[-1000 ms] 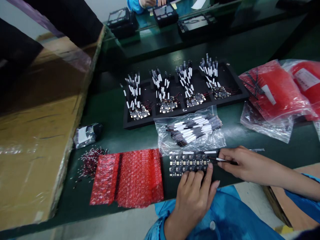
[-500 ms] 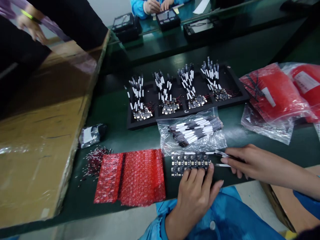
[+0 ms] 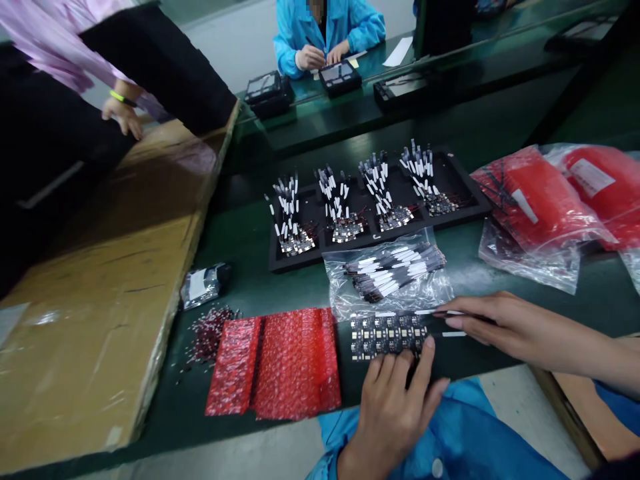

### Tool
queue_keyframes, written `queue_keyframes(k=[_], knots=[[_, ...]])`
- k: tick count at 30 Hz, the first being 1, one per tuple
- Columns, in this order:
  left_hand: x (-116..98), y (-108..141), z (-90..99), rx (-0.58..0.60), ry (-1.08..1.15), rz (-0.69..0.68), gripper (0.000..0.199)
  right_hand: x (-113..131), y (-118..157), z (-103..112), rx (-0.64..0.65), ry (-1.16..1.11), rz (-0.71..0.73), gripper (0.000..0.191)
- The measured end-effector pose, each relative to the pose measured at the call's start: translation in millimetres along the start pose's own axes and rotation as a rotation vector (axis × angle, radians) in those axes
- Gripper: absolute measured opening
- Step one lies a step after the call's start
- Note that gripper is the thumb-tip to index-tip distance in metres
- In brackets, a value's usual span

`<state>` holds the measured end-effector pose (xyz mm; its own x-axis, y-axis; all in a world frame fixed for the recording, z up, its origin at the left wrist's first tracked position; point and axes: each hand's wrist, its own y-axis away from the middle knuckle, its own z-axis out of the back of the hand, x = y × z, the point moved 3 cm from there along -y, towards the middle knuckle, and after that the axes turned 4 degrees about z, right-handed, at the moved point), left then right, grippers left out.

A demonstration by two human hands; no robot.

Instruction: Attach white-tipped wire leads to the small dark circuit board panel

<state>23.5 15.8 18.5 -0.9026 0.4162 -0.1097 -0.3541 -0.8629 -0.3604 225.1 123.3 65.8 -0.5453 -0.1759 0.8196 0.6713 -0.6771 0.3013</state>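
A small black circuit board panel (image 3: 387, 333) lies on the green bench near its front edge. My left hand (image 3: 397, 400) rests its fingertips on the panel's near edge and presses it down. My right hand (image 3: 483, 317) pinches a thin black strip with a white tip (image 3: 447, 313) just right of the panel; another white-tipped strip (image 3: 454, 334) lies below it. A clear bag of the same strips (image 3: 393, 267) sits right behind the panel.
A black tray (image 3: 470, 200) behind holds several boards with upright white-tipped strips. Red bubble wrap (image 3: 280, 363) lies left of the panel, red bags (image 3: 535, 197) at right, a large cardboard box (image 3: 90, 293) at left. Other people stand at left and sit at the far bench.
The view has tilted up, showing the far worker and a standing person. My right hand shifted slightly right with the strip; my left hand stays on the panel.
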Motion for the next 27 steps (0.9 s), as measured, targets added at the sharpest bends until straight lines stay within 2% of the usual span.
queue_keyframes(k=[3,7,11,19,27], knots=[[4,6,5.3,-0.034,0.019,0.021,0.049,-3,-5,-9,0.115,-0.037,-0.130,0.038],[14,15,4.5,-0.054,0.056,0.096,0.047,-7,-13,-21,0.186,-0.038,-0.113,0.033],[23,21,-0.8,-0.061,0.065,0.149,0.053,-10,-19,-29,0.177,-0.025,-0.083,0.035],[25,23,-3.6,-0.074,0.120,0.189,0.045,-9,-20,-30,0.166,-0.178,-0.049,0.039],[26,24,-4.7,-0.073,0.170,0.242,0.038,-14,-22,-33,0.111,-0.203,-0.044,0.026]])
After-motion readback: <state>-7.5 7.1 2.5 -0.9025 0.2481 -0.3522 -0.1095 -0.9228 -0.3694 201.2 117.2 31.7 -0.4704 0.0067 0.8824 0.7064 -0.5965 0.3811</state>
